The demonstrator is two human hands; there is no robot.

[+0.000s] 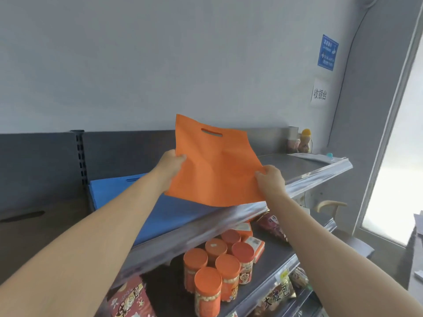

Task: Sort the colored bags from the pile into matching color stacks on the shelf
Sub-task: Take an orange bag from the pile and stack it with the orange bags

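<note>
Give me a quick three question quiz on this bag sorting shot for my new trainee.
1. True or false: the left hand and right hand both grip the orange bag.
2. Which colour stack already lies on the top shelf? A green, B blue, C red.
3. Fill in: the jars on the shelf below have ___ lids.
Key: 1 true; 2 B, the blue stack; 3 orange.

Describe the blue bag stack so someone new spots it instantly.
Start at the top shelf under the grey wall. At its left end lies the blue bag stack, flat. Unlike the orange bag held up by the left hand and right hand, it's blue and resting.
</note>
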